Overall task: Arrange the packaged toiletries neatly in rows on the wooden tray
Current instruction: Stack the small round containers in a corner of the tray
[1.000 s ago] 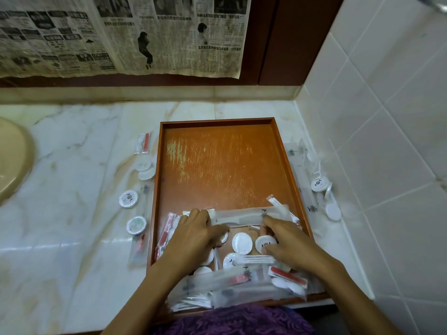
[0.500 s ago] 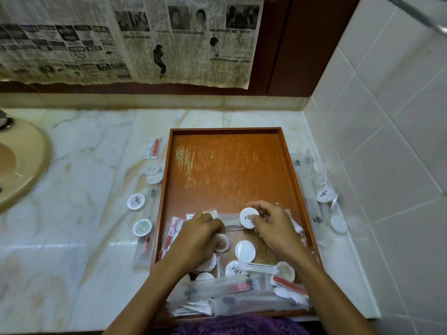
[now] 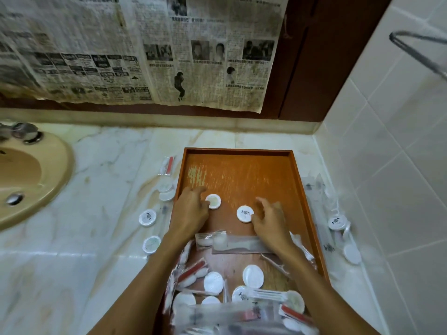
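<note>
The wooden tray (image 3: 238,151) lies on the marble counter, its far half bare. Two round white packets lie flat side by side near its middle. My left hand (image 3: 192,209) touches the left edge of one round packet (image 3: 214,201) with its thumb tip, fingers loosely spread. At the right edge of the other round packet (image 3: 244,213), which carries a dark logo, rests the thumb of my right hand (image 3: 269,218). A long clear sachet (image 3: 238,243) lies crosswise under my wrists. A jumble of round packets and red-striped sachets (image 3: 242,296) fills the tray's near end.
Loose round packets (image 3: 147,217) and thin sachets lie on the counter left of the tray. More round packets (image 3: 337,222) sit between the tray and the tiled wall (image 3: 387,165) on the right. A beige sink (image 3: 29,175) is at the far left.
Both hands have left the pile and moved forward to the tray's middle, each bringing a round packet that now lies flat there. The camera has tilted up.
</note>
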{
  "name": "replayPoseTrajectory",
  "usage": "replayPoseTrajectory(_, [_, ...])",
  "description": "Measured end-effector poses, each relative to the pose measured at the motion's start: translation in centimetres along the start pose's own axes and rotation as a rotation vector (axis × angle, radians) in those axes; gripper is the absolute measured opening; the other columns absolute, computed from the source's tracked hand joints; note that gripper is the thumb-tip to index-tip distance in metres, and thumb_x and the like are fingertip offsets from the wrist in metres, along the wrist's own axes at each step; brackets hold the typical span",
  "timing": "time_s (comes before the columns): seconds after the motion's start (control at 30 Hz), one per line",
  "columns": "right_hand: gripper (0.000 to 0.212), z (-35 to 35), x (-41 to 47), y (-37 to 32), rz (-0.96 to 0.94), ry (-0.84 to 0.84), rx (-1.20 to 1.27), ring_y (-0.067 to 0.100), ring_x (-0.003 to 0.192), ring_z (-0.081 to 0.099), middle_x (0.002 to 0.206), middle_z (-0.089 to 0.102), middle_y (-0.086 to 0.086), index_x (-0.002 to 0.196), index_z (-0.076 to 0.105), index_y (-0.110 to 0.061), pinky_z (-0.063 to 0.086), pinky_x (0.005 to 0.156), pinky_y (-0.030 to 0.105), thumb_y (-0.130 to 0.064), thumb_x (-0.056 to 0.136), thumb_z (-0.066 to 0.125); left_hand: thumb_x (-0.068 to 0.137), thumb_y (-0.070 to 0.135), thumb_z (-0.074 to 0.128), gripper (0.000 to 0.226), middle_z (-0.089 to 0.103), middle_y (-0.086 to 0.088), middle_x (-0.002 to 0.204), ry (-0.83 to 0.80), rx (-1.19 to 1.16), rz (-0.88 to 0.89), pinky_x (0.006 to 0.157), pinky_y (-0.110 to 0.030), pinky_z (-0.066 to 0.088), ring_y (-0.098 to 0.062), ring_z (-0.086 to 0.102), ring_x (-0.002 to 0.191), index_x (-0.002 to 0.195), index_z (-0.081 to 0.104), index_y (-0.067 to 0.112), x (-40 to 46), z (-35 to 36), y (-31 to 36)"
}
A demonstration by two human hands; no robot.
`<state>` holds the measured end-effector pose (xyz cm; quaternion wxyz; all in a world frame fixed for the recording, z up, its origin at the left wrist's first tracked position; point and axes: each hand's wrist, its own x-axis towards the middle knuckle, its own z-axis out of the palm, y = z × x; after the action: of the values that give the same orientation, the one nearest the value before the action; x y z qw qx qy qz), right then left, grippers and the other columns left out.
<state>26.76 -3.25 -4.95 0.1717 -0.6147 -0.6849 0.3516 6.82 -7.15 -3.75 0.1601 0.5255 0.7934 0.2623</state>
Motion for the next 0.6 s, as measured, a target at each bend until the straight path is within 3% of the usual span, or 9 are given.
replayPoseTrajectory(0.1, [0.049,0.4,0.4,0.5,-0.071,-0.018,-0.063,0.021,0.116,0.048,0.129,0.042,0.004,0.137,0.047,-0.024,0.037,0.092,0.024,-0.032,0.092,0.063,0.085,0.03,0.068,0.027,0.07,-0.007,0.097,0.002,0.012,-0.013,0.074,-0.035,0.052,-0.024,0.064,0.087,0.107,0.067,0.015,-0.1,0.9,0.0])
replayPoseTrajectory(0.23, [0.048,1.5,1.0,0.4,-0.176,-0.064,-0.199,0.016,0.103,0.049,0.121,0.044,0.0,0.13,0.054,-0.024,0.045,0.083,0.028,-0.035,0.086,0.068,0.081,0.051,0.068,0.042,0.065,-0.005,0.101,-0.063,0.092,-0.009,0.077,-0.039,0.052,-0.023,0.062,0.087,0.105,0.064,0.016,0.0,2.2,0.6])
replayPoseTrajectory(0.37, [0.043,2.1,2.7,0.0,-0.219,-0.046,-0.233,0.017,0.102,0.051,0.119,0.046,-0.003,0.128,0.058,-0.023,0.049,0.082,0.034,-0.034,0.087,0.066,0.082,0.053,0.066,0.042,0.063,-0.007,0.102,-0.047,0.221,0.024,0.07,-0.033,0.048,-0.025,0.061,0.086,0.1,0.063,0.015,1.3,2.7,0.6])
replayPoseTrajectory(0.5, [0.043,2.4,5.5,-0.9,-0.248,-0.005,-0.235,0.017,0.1,0.052,0.115,0.049,-0.004,0.125,0.059,-0.023,0.049,0.078,0.033,-0.036,0.085,0.067,0.077,0.064,0.065,0.05,0.064,-0.003,0.085,-0.008,0.241,-0.037,0.055,-0.029,0.035,-0.021,0.058,0.072,0.08,0.05,0.017,3.5,2.1,0.5])
replayPoseTrajectory(0.6, [0.041,2.8,8.0,-2.0,-0.285,0.018,-0.268,0.021,0.1,0.053,0.111,0.054,0.0,0.121,0.062,-0.022,0.047,0.08,0.034,-0.037,0.083,0.068,0.088,0.055,0.058,0.042,0.063,-0.008,0.089,-0.002,0.187,-0.048,0.059,-0.032,0.039,-0.025,0.06,0.077,0.084,0.054,0.013,5.7,1.5,0.1])
